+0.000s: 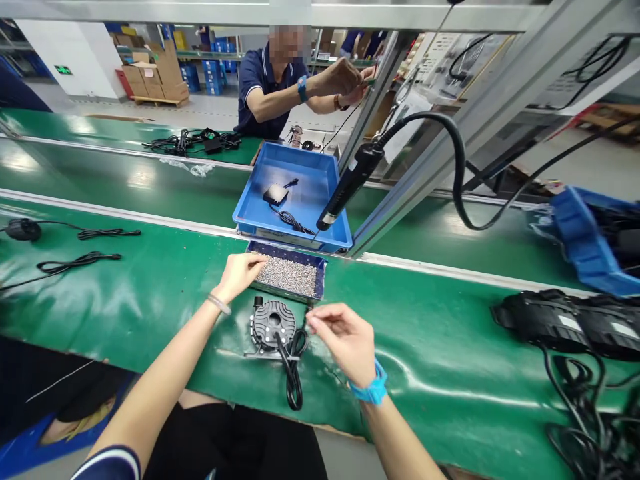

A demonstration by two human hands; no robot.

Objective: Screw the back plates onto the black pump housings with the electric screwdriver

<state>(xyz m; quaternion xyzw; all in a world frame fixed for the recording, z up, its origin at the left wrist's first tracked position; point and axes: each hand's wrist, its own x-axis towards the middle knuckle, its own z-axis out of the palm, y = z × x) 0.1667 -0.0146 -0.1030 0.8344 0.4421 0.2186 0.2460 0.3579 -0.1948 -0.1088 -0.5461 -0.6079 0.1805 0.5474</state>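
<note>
My left hand (239,272) reaches into a small dark blue tray (320,283) full of tiny silver screws, fingers curled on the pile at its left end. My right hand (343,339) hovers just right of a round black device (273,324) with a bundled black cable (294,363), its thumb and forefinger pinched together on something too small to name. The device lies flat on the green belt between my two hands. An electric screwdriver (349,187) hangs tilted above the screw tray.
A larger blue bin (260,200) behind the screw tray holds a small black part and cable. A person across the belt works with raised hands (345,77). More black devices (565,323) and cables lie at right, loose cables (75,262) at left. A slanted metal post (450,143) rises ahead.
</note>
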